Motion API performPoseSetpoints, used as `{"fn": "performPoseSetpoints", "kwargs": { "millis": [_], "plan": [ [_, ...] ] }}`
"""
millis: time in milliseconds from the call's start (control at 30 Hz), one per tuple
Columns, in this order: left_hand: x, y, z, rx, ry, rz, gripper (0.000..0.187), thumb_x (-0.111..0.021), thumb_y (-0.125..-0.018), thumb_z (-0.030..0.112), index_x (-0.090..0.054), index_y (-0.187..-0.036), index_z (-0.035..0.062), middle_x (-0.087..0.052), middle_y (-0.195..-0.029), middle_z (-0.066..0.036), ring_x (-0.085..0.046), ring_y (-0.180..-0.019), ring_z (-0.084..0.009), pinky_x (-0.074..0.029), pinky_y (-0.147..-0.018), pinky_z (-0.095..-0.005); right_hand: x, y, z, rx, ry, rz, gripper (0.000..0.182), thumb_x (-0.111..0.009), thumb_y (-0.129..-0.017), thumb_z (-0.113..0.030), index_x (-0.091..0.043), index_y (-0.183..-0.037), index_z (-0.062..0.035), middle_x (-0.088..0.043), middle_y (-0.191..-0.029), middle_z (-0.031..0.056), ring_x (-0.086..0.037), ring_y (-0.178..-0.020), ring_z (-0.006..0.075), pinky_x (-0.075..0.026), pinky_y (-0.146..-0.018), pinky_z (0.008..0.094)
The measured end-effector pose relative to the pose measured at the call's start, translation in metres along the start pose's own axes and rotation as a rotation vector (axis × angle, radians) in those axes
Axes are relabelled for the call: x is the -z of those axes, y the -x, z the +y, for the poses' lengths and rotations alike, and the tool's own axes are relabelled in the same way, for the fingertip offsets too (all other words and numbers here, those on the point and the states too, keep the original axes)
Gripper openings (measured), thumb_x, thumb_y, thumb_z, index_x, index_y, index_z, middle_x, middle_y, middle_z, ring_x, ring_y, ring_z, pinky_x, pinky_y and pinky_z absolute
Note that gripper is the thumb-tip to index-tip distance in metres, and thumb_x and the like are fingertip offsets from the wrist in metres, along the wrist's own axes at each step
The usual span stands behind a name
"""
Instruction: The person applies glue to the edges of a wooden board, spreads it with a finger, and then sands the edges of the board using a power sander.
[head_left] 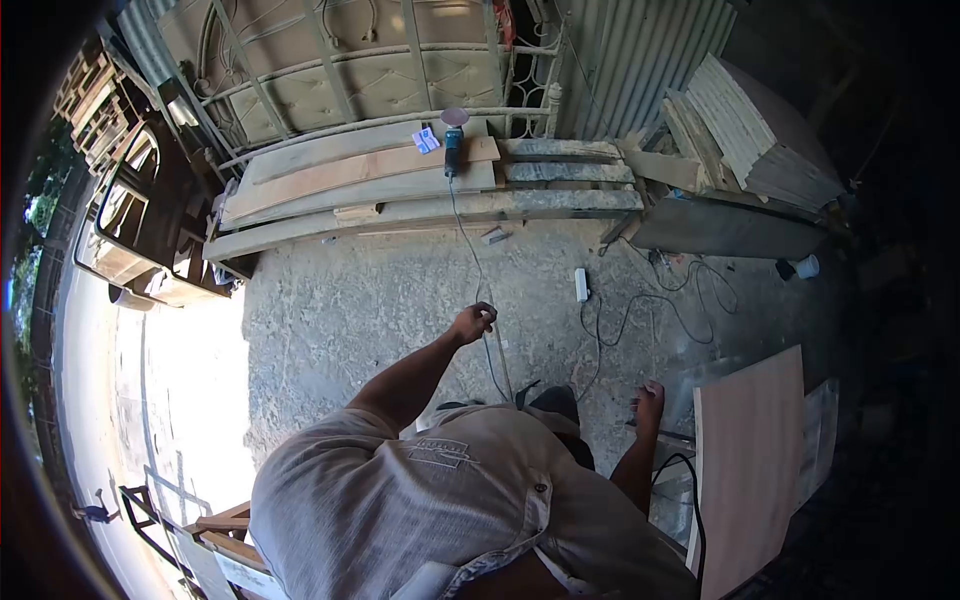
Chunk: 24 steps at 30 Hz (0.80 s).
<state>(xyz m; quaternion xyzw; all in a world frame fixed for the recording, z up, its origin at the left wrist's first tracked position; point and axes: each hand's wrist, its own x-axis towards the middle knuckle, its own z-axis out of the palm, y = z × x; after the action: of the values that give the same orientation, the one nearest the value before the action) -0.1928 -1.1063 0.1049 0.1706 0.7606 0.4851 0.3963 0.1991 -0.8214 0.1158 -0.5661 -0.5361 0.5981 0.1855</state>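
Observation:
My left hand (pixel 474 323) is stretched forward over the floor, its fingers curled closed around the top of a thin pale stick (pixel 503 362), which runs down toward my feet. A thin power cord (pixel 468 238) passes close by the same hand. It leads up to a blue angle grinder (pixel 452 155) with a round disc, lying on planks at the far side. Low at my right side, my right hand (pixel 649 402) has its fingers curled in; what they hold, if anything, I cannot tell. A pale wooden panel (pixel 750 460) leans nearest to it.
Long boards (pixel 350 180) lie stacked on a low bench beside a purple-white packet (pixel 425 140). A white power strip (pixel 582 285) and loose black cable (pixel 655 298) lie on the dusty concrete floor (pixel 350 310). Stacked panels (pixel 745 130) stand at the back right, a metal bed frame (pixel 330 60) behind.

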Motion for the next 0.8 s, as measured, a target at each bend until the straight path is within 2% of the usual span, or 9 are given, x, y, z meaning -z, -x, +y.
{"fn": "performPoseSetpoints", "kwargs": {
  "millis": [100, 300, 400, 567, 600, 633, 700, 733, 800],
  "plan": [
    [0.01, -0.043, 0.012, -0.03, -0.077, -0.073, 0.031, -0.058, -0.087, 0.03, -0.063, -0.104, 0.0052, -0.069, -0.083, -0.012, -0.069, -0.075, -0.0187, -0.051, -0.067, -0.0333, -0.004, -0.031, -0.013, -0.044, -0.093, 0.113, 0.028, -0.06, -0.089, -0.012, -0.051, -0.115, -0.0104, -0.057, -0.081, 0.0071, -0.054, -0.054, 0.0155, -0.041, -0.046, 0.0281],
    [0.039, -0.154, 0.0, 0.049, -0.189, -0.031, 0.031, -0.06, -0.088, 0.031, -0.066, -0.104, 0.005, -0.069, -0.071, -0.01, -0.062, -0.056, -0.0146, -0.05, -0.054, -0.0316, -0.055, -0.143, -0.071, -0.011, -0.357, 0.315, 0.025, -0.061, -0.086, -0.011, -0.052, -0.109, -0.0089, -0.057, -0.078, 0.0075, -0.051, -0.052, 0.0153, -0.039, -0.042, 0.0291],
    [0.084, -0.201, 0.026, 0.072, -0.012, 0.04, 0.029, -0.059, -0.089, 0.026, -0.064, -0.107, 0.0039, -0.069, -0.077, -0.012, -0.065, -0.062, -0.0169, -0.05, -0.052, -0.0309, -0.135, -0.195, -0.13, 0.084, -0.189, 0.174, 0.024, -0.061, -0.086, -0.012, -0.053, -0.107, -0.0052, -0.06, -0.081, 0.0093, -0.057, -0.052, 0.0177, -0.046, -0.047, 0.031],
    [0.177, -0.306, 0.044, 0.186, -0.035, 0.218, 0.026, -0.063, -0.089, 0.024, -0.065, -0.106, 0.0049, -0.062, -0.066, -0.007, -0.053, -0.048, -0.0115, -0.041, -0.041, -0.0282, -0.257, -0.195, -0.254, 0.366, 0.142, -0.012, 0.033, -0.067, -0.085, -0.014, -0.053, -0.114, -0.0063, -0.063, -0.081, 0.0123, -0.062, -0.064, 0.0206, -0.05, -0.058, 0.0355],
    [0.196, -0.329, 0.05, 0.187, -0.172, 0.228, 0.035, -0.065, -0.086, 0.03, -0.064, -0.108, 0.0035, -0.067, -0.073, -0.011, -0.062, -0.058, -0.0195, -0.049, -0.051, -0.0329, -0.267, -0.194, -0.273, 0.387, 0.159, -0.026, 0.034, -0.066, -0.085, -0.014, -0.052, -0.116, -0.0064, -0.063, -0.079, 0.0123, -0.063, -0.065, 0.0214, -0.05, -0.06, 0.036],
    [0.228, -0.39, -0.006, 0.116, -0.353, 0.275, 0.052, -0.067, -0.083, 0.04, -0.06, -0.117, 0.0007, -0.069, -0.095, -0.021, -0.067, -0.086, -0.0321, -0.053, -0.075, -0.0399, -0.279, -0.189, -0.285, 0.397, 0.169, -0.042, 0.035, -0.066, -0.086, -0.014, -0.051, -0.117, -0.0064, -0.062, -0.078, 0.0122, -0.063, -0.066, 0.0222, -0.05, -0.061, 0.0365],
    [0.258, -0.435, 0.002, 0.216, -0.473, 0.387, 0.073, -0.069, -0.077, 0.05, -0.055, -0.123, -0.0032, -0.063, -0.114, -0.028, -0.06, -0.109, -0.039, -0.044, -0.097, -0.0427, -0.277, -0.18, -0.292, 0.428, 0.193, 0.083, 0.036, -0.065, -0.087, -0.013, -0.05, -0.119, -0.0071, -0.063, -0.076, 0.0102, -0.063, -0.066, 0.0205, -0.05, -0.059, 0.0351],
    [0.268, -0.451, 0.017, 0.26, -0.52, 0.376, 0.088, -0.071, -0.072, 0.056, -0.047, -0.13, -0.006, -0.057, -0.122, -0.03, -0.056, -0.113, -0.0399, -0.042, -0.099, -0.045, -0.269, -0.169, -0.29, 0.369, 0.147, 0.157, 0.036, -0.065, -0.088, -0.012, -0.049, -0.119, -0.0072, -0.062, -0.074, 0.0075, -0.062, -0.064, 0.0169, -0.049, -0.058, 0.0327],
    [0.275, -0.49, 0.021, 0.299, -0.61, 0.461, 0.096, -0.073, -0.067, 0.058, -0.043, -0.132, -0.0056, -0.053, -0.124, -0.03, -0.054, -0.115, -0.0415, -0.042, -0.1, -0.0467, -0.241, -0.142, -0.278, 0.272, -0.004, 0.294, 0.033, -0.063, -0.089, -0.009, -0.048, -0.118, -0.0069, -0.059, -0.076, 0.0056, -0.057, -0.058, 0.0122, -0.045, -0.053, 0.0283]
  ]
}}
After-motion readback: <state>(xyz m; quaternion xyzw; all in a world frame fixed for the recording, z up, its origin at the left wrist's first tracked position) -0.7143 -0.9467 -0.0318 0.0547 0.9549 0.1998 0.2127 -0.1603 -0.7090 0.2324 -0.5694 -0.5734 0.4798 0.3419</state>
